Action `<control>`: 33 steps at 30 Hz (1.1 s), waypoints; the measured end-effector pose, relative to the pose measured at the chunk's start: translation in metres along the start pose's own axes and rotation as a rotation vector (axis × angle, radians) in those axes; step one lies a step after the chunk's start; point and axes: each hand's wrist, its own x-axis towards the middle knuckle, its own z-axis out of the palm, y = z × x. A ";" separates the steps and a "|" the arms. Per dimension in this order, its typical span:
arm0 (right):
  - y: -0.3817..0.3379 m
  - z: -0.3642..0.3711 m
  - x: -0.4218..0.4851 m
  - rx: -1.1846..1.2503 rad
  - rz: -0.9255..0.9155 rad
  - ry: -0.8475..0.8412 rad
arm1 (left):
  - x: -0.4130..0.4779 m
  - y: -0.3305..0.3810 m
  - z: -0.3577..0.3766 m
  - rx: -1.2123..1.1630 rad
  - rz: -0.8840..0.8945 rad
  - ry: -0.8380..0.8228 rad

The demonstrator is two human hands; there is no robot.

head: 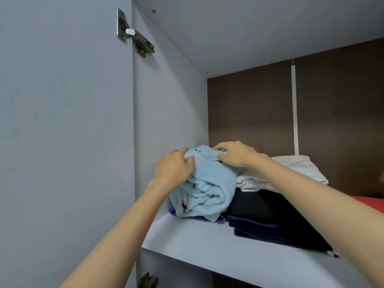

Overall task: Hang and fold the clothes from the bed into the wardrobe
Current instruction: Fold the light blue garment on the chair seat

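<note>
A light blue folded garment (207,183) sits at the left end of the wardrobe shelf (207,246), on top of a blue-purple cloth (199,217). My left hand (174,167) grips its upper left side, thumb curled over the fabric. My right hand (234,154) rests on its top right, fingers bent and pinching the cloth. To the right lies a stack: a white folded garment (291,171) on a black one (264,204), over a navy one (270,231).
The open wardrobe door (62,121) with a metal hinge (135,38) stands at the left. The wardrobe side wall (166,111) is close to my left hand. A red item (369,202) lies at the far right. A brown back panel (259,111) closes the compartment.
</note>
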 end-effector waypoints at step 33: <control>-0.147 -0.056 -0.449 0.780 0.227 0.121 | -0.378 0.040 -0.179 -0.430 0.031 0.007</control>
